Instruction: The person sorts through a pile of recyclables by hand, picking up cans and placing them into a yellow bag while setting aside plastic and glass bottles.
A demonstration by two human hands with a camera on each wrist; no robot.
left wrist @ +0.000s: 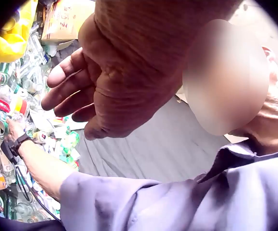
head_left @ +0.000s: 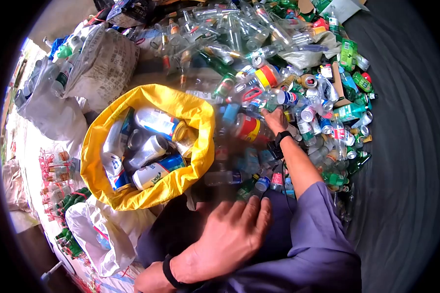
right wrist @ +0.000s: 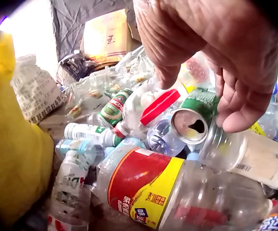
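My right hand (right wrist: 225,67) reaches down into the pile of bottles. Its fingertips are right beside a green drink can (right wrist: 195,115), whose opened top faces the right wrist view, while the thumb stands a little apart on the can's left. By the thumb is a clear bottle's red handle (right wrist: 160,107). Below the can lies a big clear bottle with a red and yellow label (right wrist: 144,185). My left hand (head_left: 234,229) hovers over my lap, slightly blurred in the head view. In the left wrist view its fingers are loosely bent and the palm is bare.
A yellow bag (head_left: 200,112) holding several cans stands left of the pile. Beyond it are a printed white sack (head_left: 107,63) and many glass bottles (head_left: 234,34). An open white sack (head_left: 90,234) lies near left; dark cloth (head_left: 401,171) covers the right side.
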